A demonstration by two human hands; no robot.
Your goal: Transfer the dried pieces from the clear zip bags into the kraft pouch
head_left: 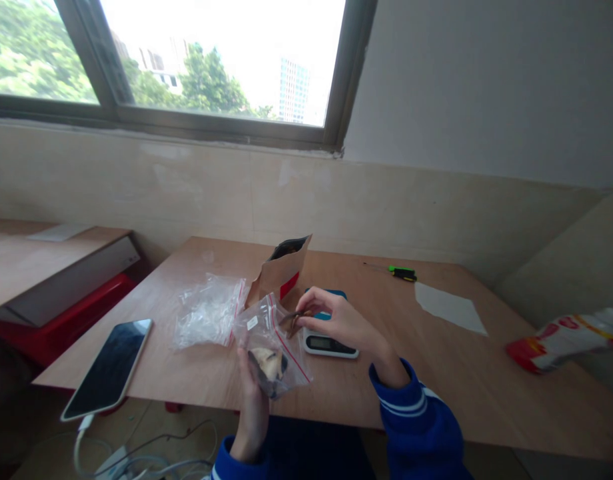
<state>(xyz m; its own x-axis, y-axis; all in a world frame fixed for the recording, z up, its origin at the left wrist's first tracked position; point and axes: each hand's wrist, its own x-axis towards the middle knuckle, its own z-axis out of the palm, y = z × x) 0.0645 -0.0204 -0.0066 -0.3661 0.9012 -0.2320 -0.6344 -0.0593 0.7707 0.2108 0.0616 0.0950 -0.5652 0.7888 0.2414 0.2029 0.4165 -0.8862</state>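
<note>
My left hand (253,393) is closed around the side of a clear zip bag (286,373) with a red seal line. Pale and dark dried pieces (268,362) lie at the bottom of the bag. Beside the bag's mouth, my right hand (331,317) pinches a thin brown dried piece (290,323). A small digital kitchen scale (331,346) sits partly hidden behind the right hand; something blue shows on it. Just behind the bag stands an open brown paper pouch (276,277) with a red patch.
Several empty clear zip bags (209,313) lie to the left. A phone (109,367) on a charging cable overhangs the front edge. Further right are a screwdriver (402,273), a sheet of paper (449,308) and a red-and-white bottle (561,340).
</note>
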